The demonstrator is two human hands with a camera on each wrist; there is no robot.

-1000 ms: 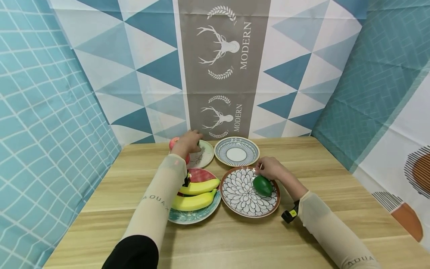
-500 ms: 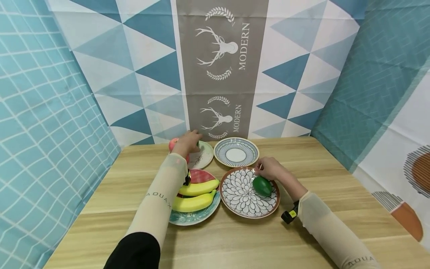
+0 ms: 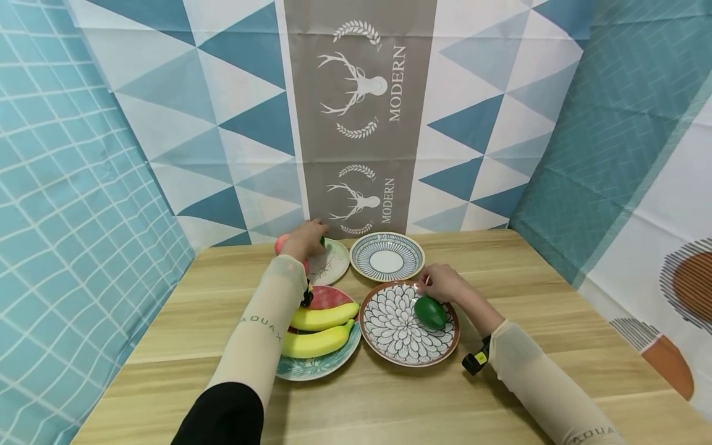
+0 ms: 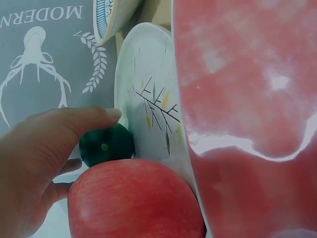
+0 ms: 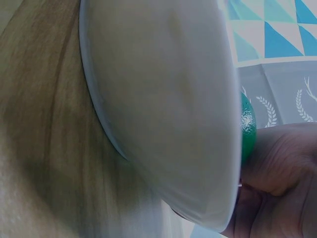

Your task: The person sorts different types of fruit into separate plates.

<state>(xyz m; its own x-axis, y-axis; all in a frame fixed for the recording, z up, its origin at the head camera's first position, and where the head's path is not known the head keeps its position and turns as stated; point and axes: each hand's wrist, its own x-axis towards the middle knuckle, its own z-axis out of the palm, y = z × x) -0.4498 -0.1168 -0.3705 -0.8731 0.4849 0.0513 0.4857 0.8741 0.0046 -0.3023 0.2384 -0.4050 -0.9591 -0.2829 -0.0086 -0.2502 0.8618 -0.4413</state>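
Observation:
My left hand [image 3: 308, 240] reaches over the back left plate [image 3: 337, 262], pale with a twig pattern. In the left wrist view, its thumb and fingers hold a round dark green fruit [image 4: 106, 146] with a light dot at its end. A red apple [image 4: 133, 201] sits just below that fruit, partly covered by the arm in the head view. My right hand [image 3: 444, 283] grips the back right rim of the brown-edged petal-patterned plate [image 3: 389, 334]. An oval green fruit [image 3: 430, 313] lies on this plate, close to the hand. Most fingertips there are hidden.
Two yellow bananas [image 3: 319, 341] lie on a red and teal plate [image 3: 311, 371] at the front left, under my left forearm. A blue-striped plate [image 3: 386, 261] stands at the back middle. Patterned cloth [image 3: 356, 123] rises behind the wooden table [image 3: 500, 395].
The head view has shifted slightly, so the scene sits a little lower and further left. Both hands stay at the same plates, with almost no motion of their own.

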